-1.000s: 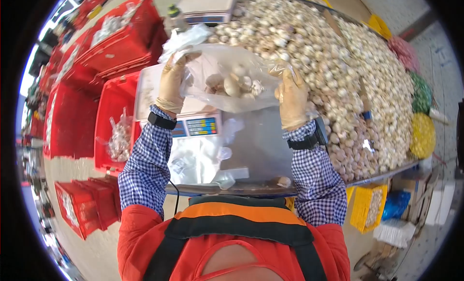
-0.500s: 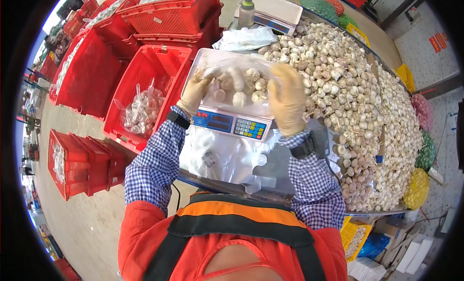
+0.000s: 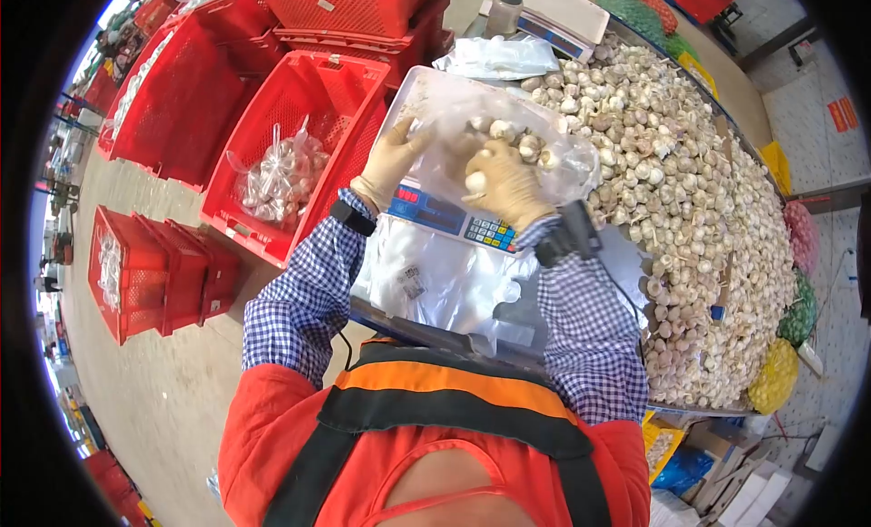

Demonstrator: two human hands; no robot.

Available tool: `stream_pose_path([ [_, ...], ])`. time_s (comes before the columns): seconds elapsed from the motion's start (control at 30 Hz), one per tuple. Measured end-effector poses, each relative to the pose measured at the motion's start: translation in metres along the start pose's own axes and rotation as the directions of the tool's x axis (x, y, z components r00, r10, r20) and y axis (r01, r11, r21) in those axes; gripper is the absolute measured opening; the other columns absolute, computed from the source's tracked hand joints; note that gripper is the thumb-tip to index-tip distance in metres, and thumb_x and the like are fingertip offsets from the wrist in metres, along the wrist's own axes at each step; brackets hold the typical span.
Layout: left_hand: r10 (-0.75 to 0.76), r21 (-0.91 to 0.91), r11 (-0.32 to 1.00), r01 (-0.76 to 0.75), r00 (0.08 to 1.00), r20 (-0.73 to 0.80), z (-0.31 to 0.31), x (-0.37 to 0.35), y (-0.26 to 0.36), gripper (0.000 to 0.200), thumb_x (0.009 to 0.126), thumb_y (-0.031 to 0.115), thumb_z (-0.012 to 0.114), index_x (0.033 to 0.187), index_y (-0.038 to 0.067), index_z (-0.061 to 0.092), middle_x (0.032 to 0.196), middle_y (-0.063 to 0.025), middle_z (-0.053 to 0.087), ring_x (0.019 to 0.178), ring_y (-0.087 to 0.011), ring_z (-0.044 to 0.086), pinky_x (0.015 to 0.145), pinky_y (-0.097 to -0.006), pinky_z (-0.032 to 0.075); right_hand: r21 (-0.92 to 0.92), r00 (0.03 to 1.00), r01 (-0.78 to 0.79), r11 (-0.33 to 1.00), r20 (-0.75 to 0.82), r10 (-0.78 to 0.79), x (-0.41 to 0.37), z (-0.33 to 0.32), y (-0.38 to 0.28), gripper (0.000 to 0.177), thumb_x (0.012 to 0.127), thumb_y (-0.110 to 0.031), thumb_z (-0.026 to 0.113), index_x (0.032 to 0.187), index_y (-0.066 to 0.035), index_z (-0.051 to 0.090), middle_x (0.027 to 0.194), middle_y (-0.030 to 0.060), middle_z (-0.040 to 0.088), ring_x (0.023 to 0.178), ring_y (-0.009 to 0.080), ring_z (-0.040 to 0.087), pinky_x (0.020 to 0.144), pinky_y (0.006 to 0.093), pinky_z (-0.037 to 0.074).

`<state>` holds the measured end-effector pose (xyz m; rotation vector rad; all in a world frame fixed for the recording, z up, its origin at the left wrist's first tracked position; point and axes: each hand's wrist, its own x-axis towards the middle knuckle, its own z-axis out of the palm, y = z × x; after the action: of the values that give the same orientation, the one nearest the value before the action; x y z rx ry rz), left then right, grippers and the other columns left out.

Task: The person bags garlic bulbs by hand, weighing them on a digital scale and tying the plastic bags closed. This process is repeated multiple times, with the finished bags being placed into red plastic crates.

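Observation:
A clear plastic bag (image 3: 435, 155) of garlic bulbs lies on the white pan of a digital scale (image 3: 435, 209). My left hand (image 3: 396, 160), in a pale glove, grips the bag's left edge. Over the bag's front right side is my gloved right hand (image 3: 508, 184), its fingers curled round a garlic bulb (image 3: 475, 182). Other bulbs (image 3: 504, 130) show just beyond its fingers, and the bag's loose end (image 3: 573, 162) spreads to the right. Motion blur smears part of the bag.
Loose garlic (image 3: 671, 191) is heaped across the table at right. Flat plastic bags (image 3: 408, 273) lie in front of the scale. A red crate (image 3: 354, 146) with bagged garlic (image 3: 281, 178) stands at left. Behind are folded white plastic (image 3: 499, 57), a bottle (image 3: 504, 10) and a second scale (image 3: 562, 19).
My right hand has moved leftward and down from the bag's right edge and now closes on a bulb. The bag's right end has spread out. My left hand stays at the bag's left edge.

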<state>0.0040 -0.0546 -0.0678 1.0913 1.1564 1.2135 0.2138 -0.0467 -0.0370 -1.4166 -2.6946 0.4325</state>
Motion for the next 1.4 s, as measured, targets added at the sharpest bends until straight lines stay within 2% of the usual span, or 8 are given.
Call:
stream_pose_path([
  [0.17,0.039,0.044,0.998,-0.036,0.996,-0.084,-0.015,-0.007,0.017,0.052,0.091,0.029,0.063,0.125,-0.006,0.047,0.112,-0.0123,0.059,0.102,-0.015,0.056,0.089,-0.026,0.044,0.445,0.837,0.151,0.882,-0.533,0.126,-0.084,-0.044,0.021,0.051,0.061,-0.008,0.084,0.106,-0.008,0.059,0.124,0.0121,0.053,0.116,0.027,0.05,0.099,0.0373,0.04],
  [0.57,0.145,0.336,0.939,-0.072,0.97,-0.197,0.001,0.006,0.018,0.088,0.073,0.041,0.077,0.133,-0.01,0.037,0.129,-0.0258,0.049,0.118,-0.0307,0.052,0.099,-0.0339,0.041,-0.065,0.857,-0.498,0.865,0.115,0.502,-0.218,0.035,0.185,0.041,0.07,-0.027,0.074,0.103,-0.007,0.062,0.103,0.0174,0.06,0.095,0.0318,0.06,0.08,0.0392,0.049],
  [0.8,0.031,0.54,0.842,-0.005,0.999,-0.039,-0.016,0.014,0.009,0.061,0.076,0.033,0.067,0.121,-0.006,0.053,0.103,-0.019,0.066,0.096,-0.0257,0.065,0.084,-0.0314,0.049,0.454,0.905,-0.029,0.89,-0.367,0.217,-0.087,-0.072,0.037,0.034,0.083,-0.022,0.063,0.114,-0.008,0.061,0.1,0.0133,0.064,0.087,0.0327,0.064,0.08,0.0378,0.049],
  [0.97,0.201,0.702,0.697,-0.145,0.979,0.003,-0.015,0.0,0.029,0.027,0.083,0.023,0.056,0.103,0.005,0.06,0.085,-0.0222,0.064,0.083,-0.0375,0.063,0.075,-0.0391,0.05,-0.534,0.961,0.214,0.818,-0.034,-0.273,-0.019,-0.065,0.06,0.031,0.085,-0.03,0.062,0.111,-0.013,0.061,0.104,0.006,0.065,0.085,0.0221,0.065,0.075,0.037,0.05],
  [1.13,0.332,0.881,0.473,-0.011,0.929,-0.166,-0.035,0.01,0.049,0.02,0.092,0.024,0.05,0.093,0.008,0.06,0.084,-0.0171,0.066,0.081,-0.0326,0.064,0.071,-0.0424,0.05,-0.802,0.991,0.091,0.59,0.134,0.028,-0.042,-0.093,0.1,0.026,0.081,-0.022,0.063,0.105,-0.014,0.06,0.099,0.0053,0.066,0.076,0.0239,0.064,0.07,0.039,0.048],
  [1.2,-0.136,-0.426,0.888,0.173,0.984,0.117,-0.04,0.029,0.057,0.022,0.095,0.027,0.049,0.091,0.008,0.06,0.092,-0.0084,0.066,0.083,-0.0252,0.063,0.073,-0.0368,0.049,-0.855,0.992,0.047,0.517,0.1,0.075,-0.052,-0.103,0.098,0.026,0.079,-0.019,0.064,0.104,-0.013,0.06,0.098,0.0055,0.066,0.074,0.0242,0.063,0.068,0.039,0.049],
  [1.3,0.514,-0.831,0.555,0.046,0.766,0.386,-0.02,0.054,0.088,0.027,0.096,0.02,0.043,0.111,0.002,0.056,0.11,-0.0107,0.061,0.093,-0.022,0.06,0.084,-0.0329,0.047,-0.451,0.844,0.175,0.875,-0.39,-0.369,-0.058,-0.123,0.087,0.032,0.077,-0.007,0.061,0.108,-0.014,0.062,0.091,0.0082,0.065,0.072,0.0255,0.063,0.065,0.0373,0.051],
  [1.4,0.275,-0.621,0.783,-0.041,0.918,0.286,0.009,0.035,0.131,0.046,0.097,0.022,0.041,0.136,-0.004,0.039,0.131,-0.0192,0.051,0.102,-0.023,0.061,0.091,-0.034,0.048,-0.262,0.902,0.112,0.958,-0.378,-0.209,-0.054,-0.143,0.064,0.039,0.077,-0.006,0.059,0.114,-0.016,0.06,0.098,0.0092,0.065,0.084,0.0271,0.063,0.073,0.0356,0.052],
])
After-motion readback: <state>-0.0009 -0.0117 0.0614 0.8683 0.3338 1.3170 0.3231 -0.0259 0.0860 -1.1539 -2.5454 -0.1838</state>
